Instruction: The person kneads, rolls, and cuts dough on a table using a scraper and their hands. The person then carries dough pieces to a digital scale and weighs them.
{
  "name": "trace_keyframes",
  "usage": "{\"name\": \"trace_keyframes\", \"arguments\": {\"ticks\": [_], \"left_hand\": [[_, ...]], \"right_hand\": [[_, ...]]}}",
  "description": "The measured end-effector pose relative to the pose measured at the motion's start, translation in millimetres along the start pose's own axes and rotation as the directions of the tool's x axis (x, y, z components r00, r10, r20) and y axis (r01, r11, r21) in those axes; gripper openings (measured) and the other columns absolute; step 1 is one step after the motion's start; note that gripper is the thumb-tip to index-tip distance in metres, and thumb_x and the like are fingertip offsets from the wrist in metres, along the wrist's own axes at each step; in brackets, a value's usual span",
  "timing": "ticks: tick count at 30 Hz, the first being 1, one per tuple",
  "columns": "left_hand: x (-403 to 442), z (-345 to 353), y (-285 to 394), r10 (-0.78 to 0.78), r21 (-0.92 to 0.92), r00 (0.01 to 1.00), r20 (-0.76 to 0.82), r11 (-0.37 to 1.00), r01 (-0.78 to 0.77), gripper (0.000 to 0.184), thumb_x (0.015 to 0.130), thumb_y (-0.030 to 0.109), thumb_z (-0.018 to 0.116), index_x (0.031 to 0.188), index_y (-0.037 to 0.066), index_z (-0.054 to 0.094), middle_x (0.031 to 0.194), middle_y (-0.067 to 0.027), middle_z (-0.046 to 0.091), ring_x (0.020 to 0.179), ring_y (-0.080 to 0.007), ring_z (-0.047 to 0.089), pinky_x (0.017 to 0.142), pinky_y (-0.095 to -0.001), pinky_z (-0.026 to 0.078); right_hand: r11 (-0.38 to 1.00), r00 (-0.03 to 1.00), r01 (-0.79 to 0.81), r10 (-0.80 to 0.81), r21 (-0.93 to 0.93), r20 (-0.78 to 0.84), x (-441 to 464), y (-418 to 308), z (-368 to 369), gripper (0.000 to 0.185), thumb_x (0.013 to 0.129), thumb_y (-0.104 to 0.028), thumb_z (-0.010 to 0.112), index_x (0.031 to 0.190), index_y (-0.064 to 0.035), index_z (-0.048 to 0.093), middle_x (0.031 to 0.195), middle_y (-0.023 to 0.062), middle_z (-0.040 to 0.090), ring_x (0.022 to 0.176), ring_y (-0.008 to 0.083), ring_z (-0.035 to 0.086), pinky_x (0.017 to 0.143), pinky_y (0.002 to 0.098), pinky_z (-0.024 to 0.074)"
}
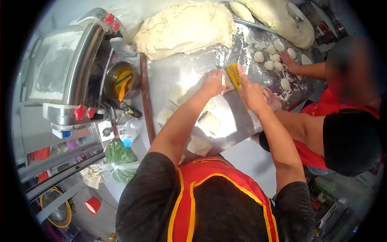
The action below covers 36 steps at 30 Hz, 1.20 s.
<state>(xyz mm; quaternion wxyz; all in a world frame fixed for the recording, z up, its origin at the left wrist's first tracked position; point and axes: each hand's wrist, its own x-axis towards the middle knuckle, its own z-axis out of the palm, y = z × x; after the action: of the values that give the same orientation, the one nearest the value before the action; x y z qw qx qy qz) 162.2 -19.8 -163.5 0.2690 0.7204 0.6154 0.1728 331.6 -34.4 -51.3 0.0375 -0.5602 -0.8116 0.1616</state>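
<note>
My right hand [251, 93] is closed around a dough scraper with a yellow handle [233, 74]; its blade stands on the metal table. Just to the left, my left hand [213, 84] lies with its fingers stretched out over a piece of dough [227, 83], close to the scraper. The fingers' undersides are hidden. Below and left of my hands are several flat cut dough pieces, among them one square piece [209, 122], one near the front edge [199, 146] and one under my left forearm [164, 115].
A large dough mass [185, 30] lies at the back, another dough mass [282, 22] at back right. A co-worker's hand [290, 63] touches small dough balls [269, 65]. Left are a reddish-brown rod [146, 97], a pot [134, 85], a metal machine [76, 60] and bagged greens [120, 160].
</note>
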Motion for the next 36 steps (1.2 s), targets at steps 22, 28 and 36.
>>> {"name": "trace_keyframes", "arguments": {"ticks": [22,28,36], "left_hand": [[-110,-85,-59,-0.152,-0.182,0.860,-0.487,0.981,0.070,0.053,0.083,0.035,0.066,0.116,-0.005,0.053,0.113,-0.0258,0.056,0.105,-0.0373,0.054,0.091,-0.0408,0.044],[-253,-67,-20,-0.214,-0.303,0.974,-0.080,0.936,0.181,0.052,0.084,0.034,0.065,0.116,-0.005,0.053,0.113,-0.0222,0.057,0.104,-0.0359,0.055,0.091,-0.0400,0.044],[-284,24,65,-0.288,0.087,0.932,-0.220,0.946,0.312,0.088,0.061,0.038,0.080,0.128,-0.003,0.040,0.102,-0.0234,0.056,0.104,-0.0357,0.052,0.092,-0.0426,0.042]], "right_hand": [[0.925,0.932,0.122,0.019,0.360,-0.362,-111,-2,-9,0.066,0.090,-0.004,0.054,0.147,-0.0106,0.022,0.127,0.0250,0.051,0.112,0.0374,0.056,0.090,0.0383,0.0465],[0.923,0.955,0.079,0.038,0.376,-0.294,-169,12,1,0.066,0.090,-0.008,0.051,0.148,-0.0133,0.019,0.129,0.0270,0.048,0.111,0.0411,0.055,0.089,0.0404,0.0474],[0.892,0.974,0.129,-0.034,0.433,-0.222,-201,8,14,0.068,0.089,-0.007,0.053,0.148,-0.0114,0.019,0.120,0.0293,0.054,0.105,0.0433,0.057,0.085,0.0425,0.0485]]}}
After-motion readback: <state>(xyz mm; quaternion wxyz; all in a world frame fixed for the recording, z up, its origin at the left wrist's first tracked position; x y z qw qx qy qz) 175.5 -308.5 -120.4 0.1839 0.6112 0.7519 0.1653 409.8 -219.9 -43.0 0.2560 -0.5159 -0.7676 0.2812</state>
